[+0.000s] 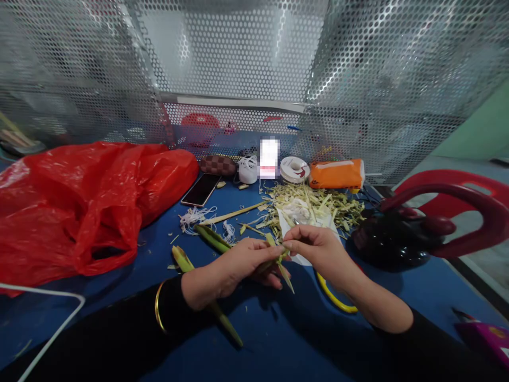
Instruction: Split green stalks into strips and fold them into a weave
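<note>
My left hand (250, 254) pinches a small bundle of pale green leaf strips (284, 276), thumb on top and the other fingers curled below. My right hand (316, 245) meets it from the right, thumb and forefinger closed on the strips by the left thumb. A few strip ends stick out above and below the fingers. Beneath my left wrist lies a long green stalk (227, 322), partly covered by it. Another green stalk (212, 239) rests just beyond the left hand. Behind the right hand are a white paper sheet (304, 259) and a yellow ring-shaped handle (336, 300).
A heap of cut leaf strips (342, 207) spreads behind my hands. Along the back stand a phone (202, 189), a white spool (295, 170) and an orange packet (337, 174). A red plastic bag (91, 207) lies left; a dark kettle (392, 241) stands right.
</note>
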`<state>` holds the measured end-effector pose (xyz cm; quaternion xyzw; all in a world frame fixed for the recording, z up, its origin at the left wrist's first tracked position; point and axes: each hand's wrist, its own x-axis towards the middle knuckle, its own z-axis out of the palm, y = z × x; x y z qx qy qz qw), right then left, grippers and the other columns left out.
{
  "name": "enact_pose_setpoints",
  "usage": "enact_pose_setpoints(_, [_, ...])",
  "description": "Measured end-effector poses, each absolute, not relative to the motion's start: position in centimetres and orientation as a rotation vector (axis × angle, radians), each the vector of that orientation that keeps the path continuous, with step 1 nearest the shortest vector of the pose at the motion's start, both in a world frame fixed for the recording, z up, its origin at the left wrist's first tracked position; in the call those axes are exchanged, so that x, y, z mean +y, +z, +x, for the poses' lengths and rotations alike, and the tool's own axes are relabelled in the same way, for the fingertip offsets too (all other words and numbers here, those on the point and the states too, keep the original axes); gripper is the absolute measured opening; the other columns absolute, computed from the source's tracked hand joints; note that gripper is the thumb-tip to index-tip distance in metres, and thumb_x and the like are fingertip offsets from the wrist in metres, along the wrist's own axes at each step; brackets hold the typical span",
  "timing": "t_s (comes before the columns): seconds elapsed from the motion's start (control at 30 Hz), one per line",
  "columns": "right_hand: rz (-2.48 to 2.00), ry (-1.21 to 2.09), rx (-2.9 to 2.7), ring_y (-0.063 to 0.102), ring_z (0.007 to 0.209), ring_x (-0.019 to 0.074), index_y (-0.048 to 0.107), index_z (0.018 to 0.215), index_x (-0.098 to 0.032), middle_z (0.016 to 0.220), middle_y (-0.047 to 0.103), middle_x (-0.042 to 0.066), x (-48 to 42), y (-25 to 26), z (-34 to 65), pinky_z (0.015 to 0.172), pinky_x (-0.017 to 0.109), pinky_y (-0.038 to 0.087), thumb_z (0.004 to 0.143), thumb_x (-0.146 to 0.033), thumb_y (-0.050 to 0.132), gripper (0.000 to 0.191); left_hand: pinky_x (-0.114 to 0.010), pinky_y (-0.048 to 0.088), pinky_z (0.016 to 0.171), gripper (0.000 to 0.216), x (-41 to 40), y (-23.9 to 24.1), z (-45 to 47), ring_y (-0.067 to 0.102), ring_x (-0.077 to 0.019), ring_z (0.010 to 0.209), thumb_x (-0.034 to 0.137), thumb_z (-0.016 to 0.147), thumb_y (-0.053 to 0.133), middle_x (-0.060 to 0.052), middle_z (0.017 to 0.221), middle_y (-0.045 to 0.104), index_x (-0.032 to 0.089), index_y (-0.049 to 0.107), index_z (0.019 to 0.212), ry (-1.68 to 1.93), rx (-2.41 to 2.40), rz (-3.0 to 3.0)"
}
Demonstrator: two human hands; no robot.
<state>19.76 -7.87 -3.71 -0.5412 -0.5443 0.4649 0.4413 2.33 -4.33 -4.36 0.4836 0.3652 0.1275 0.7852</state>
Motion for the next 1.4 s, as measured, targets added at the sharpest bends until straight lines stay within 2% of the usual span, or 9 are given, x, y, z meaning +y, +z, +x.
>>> enact_pose_setpoints(0.13, [-1.388, 1.02, -1.383, 0.054, 0.059, 0.013, 0.066, 0.074, -0.018, 0.064, 0.063, -0.001, -8.1, -4.1, 19.7, 0.058, 0.028, 0.041, 0.071, -0.025, 0.067, 0.007, -0.023, 0.045, 0.057, 0.03, -4.2, -4.3, 2.3, 0.061, -0.0107, 0.052, 0.042, 0.076, 0.065, -0.003, 0.063, 0.067, 0.013, 0.067, 0.083, 0.233, 0.811, 1.126])
enact_pose_setpoints(0.3, [-1.417, 0.858, -1.383, 0.054, 0.064, 0.0135, 0.066, 0.078, -0.02, 0.069, 0.063, -0.001, -8.5, -4.7, 19.2, 0.061, 0.028, 0.041, 0.074, -0.022, 0.065, 0.004, -0.021, 0.043, 0.054, 0.028, -4.2, -3.9, 2.2, 0.058, -0.0095, 0.051, 0.041, 0.077, 0.065, 0.0, 0.057, 0.063, 0.013, 0.068, 0.079, 0.169, 0.743, 1.163])
enact_pose_setpoints(0.47, [-1.404, 0.769, -1.4, 0.055, 0.065, 0.0136, 0.062, 0.077, -0.02, 0.07, 0.062, -0.001, -8.5, -4.8, 19.2, 0.062, 0.028, 0.043, 0.077, -0.021, 0.063, 0.002, -0.023, 0.045, 0.056, 0.031, -4.2, -4.0, 2.1, 0.06, -0.0106, 0.053, 0.043, 0.078, 0.065, -0.002, 0.059, 0.064, 0.012, 0.069, 0.082, 0.149, 0.75, 1.112])
enact_pose_setpoints(0.63, [-1.409, 0.714, -1.438, 0.06, 0.066, 0.0152, 0.057, 0.094, -0.02, 0.071, 0.062, 0.0, -8.2, -4.3, 20.3, 0.064, 0.029, 0.045, 0.084, -0.032, 0.058, 0.016, -0.026, 0.048, 0.062, 0.035, -4.2, -4.1, 2.3, 0.061, -0.0116, 0.057, 0.046, 0.076, 0.067, -0.002, 0.067, 0.066, 0.013, 0.066, 0.087, 0.387, 0.825, 1.001])
enact_pose_setpoints(0.73, [-1.492, 0.863, -1.59, 0.057, 0.058, 0.0149, 0.061, 0.077, -0.02, 0.063, 0.062, 0.0, -8.3, -4.5, 20.4, 0.055, 0.027, 0.041, 0.085, -0.039, 0.058, 0.021, -0.024, 0.047, 0.063, 0.032, -4.1, -4.0, 2.5, 0.06, -0.0103, 0.059, 0.043, 0.074, 0.07, -0.001, 0.068, 0.066, 0.013, 0.065, 0.085, 0.537, 0.885, 1.046])
enact_pose_setpoints(0.87, [-1.509, 0.956, -1.771, 0.05, 0.052, 0.0129, 0.055, 0.062, -0.02, 0.054, 0.055, -0.002, -9.0, -4.8, 19.4, 0.049, 0.025, 0.034, 0.09, -0.035, 0.05, 0.032, -0.023, 0.046, 0.065, 0.026, -4.0, -4.5, 2.7, 0.059, -0.0097, 0.062, 0.034, 0.072, 0.073, -0.001, 0.071, 0.066, 0.013, 0.066, 0.085, 0.62, 0.841, 1.152])
enact_pose_setpoints(1.0, [-1.49, 0.817, -1.809, 0.046, 0.055, 0.0126, 0.049, 0.061, -0.02, 0.057, 0.05, -0.002, -9.9, -4.2, 18.3, 0.051, 0.025, 0.031, 0.093, -0.032, 0.045, 0.034, -0.024, 0.046, 0.064, 0.017, -4.0, -4.8, 2.9, 0.059, -0.0114, 0.061, 0.03, 0.075, 0.067, -0.002, 0.065, 0.065, 0.013, 0.067, 0.075, 0.635, 0.799, 1.248])
enact_pose_setpoints(1.2, [-1.494, 0.669, -1.882, 0.045, 0.056, 0.0139, 0.049, 0.062, -0.02, 0.059, 0.051, -0.001, -10.4, -4.2, 17.7, 0.054, 0.026, 0.033, 0.093, -0.031, 0.043, 0.033, -0.026, 0.047, 0.066, 0.018, -4.2, -4.6, 3.0, 0.059, -0.0138, 0.064, 0.029, 0.07, 0.072, -0.002, 0.067, 0.066, 0.013, 0.071, 0.077, 0.677, 0.837, 1.176])
enact_pose_setpoints(1.4, [-1.574, 0.7, -1.761, 0.053, 0.063, 0.0175, 0.057, 0.071, -0.022, 0.066, 0.058, 0.002, -10.0, -5.6, 17.5, 0.058, 0.027, 0.039, 0.095, -0.035, 0.04, 0.032, -0.027, 0.047, 0.081, 0.019, -4.6, -4.5, 3.3, 0.062, -0.0158, 0.086, 0.029, 0.072, 0.072, -0.004, 0.087, 0.07, 0.015, 0.072, 0.086, 0.817, 0.837, 1.134])
